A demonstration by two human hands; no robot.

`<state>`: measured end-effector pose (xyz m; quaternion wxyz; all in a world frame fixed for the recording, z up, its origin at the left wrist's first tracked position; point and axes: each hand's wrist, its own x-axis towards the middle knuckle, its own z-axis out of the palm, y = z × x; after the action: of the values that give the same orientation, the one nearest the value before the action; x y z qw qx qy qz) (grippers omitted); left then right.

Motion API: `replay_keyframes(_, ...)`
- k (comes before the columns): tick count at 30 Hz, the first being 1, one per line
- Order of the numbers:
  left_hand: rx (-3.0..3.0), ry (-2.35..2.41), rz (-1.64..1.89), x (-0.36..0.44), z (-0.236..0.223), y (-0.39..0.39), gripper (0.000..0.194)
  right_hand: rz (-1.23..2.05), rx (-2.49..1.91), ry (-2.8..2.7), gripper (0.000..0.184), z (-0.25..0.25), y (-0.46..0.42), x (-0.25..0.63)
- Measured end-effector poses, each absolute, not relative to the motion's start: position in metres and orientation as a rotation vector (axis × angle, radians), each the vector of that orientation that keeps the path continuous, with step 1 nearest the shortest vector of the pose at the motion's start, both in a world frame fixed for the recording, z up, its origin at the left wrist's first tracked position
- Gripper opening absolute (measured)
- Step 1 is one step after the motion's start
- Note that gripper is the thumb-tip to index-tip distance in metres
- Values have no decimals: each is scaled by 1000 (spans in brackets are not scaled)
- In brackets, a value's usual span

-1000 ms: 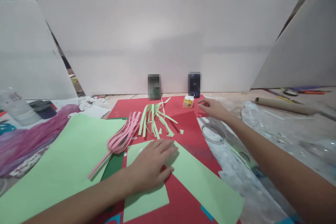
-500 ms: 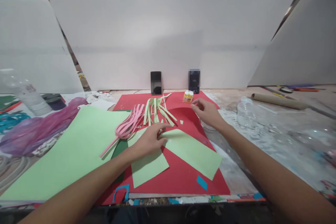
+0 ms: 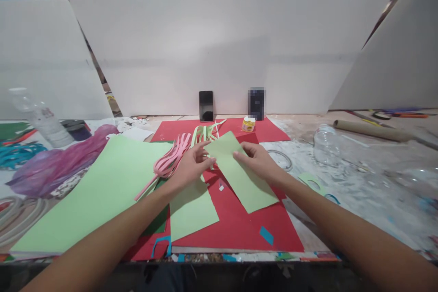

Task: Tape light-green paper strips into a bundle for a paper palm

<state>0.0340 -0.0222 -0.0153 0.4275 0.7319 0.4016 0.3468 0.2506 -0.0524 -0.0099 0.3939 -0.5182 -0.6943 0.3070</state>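
Both hands hold one green sheet above a red mat.
Left hand [image 3: 189,167] and right hand [image 3: 255,160] pinch the green sheet [image 3: 239,171]; an uneven pull could tear or crease it. Green strips [image 3: 205,133] lie just beyond.

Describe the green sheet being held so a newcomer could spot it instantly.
Start at the red sheet in the middle of the table. Above it both hands, left hand and right hand, grip one light green paper piece. Unlike the other green sheets lying flat, it is lifted and slanted.

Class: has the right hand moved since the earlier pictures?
Yes. The right hand has drawn back from the glue jar toward the person, and now grips the green paper.
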Motion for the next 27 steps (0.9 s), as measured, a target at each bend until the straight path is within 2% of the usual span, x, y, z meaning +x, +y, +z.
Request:
replay_keyframes(3, 1995, 1069, 743, 24, 2, -17, 39, 734, -1330, -1587, 28, -8, -48, 260)
replay_keyframes(6, 2284, 1061, 496, 5, 22, -30, 39, 580, -1476, -1593, 29, -9, -39, 279)
replay_keyframes(8, 2447, 972, 257, -8, 26, -52, 55, 479, -1649, -1683, 30, -11, -33, 292)
replay_keyframes(11, 2628, 912, 27, -23, 17, -93, 86, 187, -1812, -1802, 44, -17, -30, 299)
replay_keyframes(13, 2685, 938, -4, -29, 7, -115, 76, -20, -1775, -1840, 45, -21, -31, 293)
replay_keyframes(15, 2708, 912, 38, -31, 1, -128, 56, -87, -1689, -1882, 40, -23, -34, 283)
replay_keyframes(17, 2697, 824, 121, -31, 1, -132, 35, -22, -1602, -1939, 34, -24, -38, 272)
replay_keyframes(19, 2647, 734, 178, -32, 4, -129, 23, 45, -1528, -1978, 28, -23, -41, 266)
replay_keyframes(23, 2503, 950, 408, -35, 20, -111, 24, 197, -1464, -1987, 22, -17, -48, 261)
replay_keyframes(27, 2393, 1079, 564, -23, 46, -82, 28, 570, -1240, -2084, 42, -4, -64, 245)
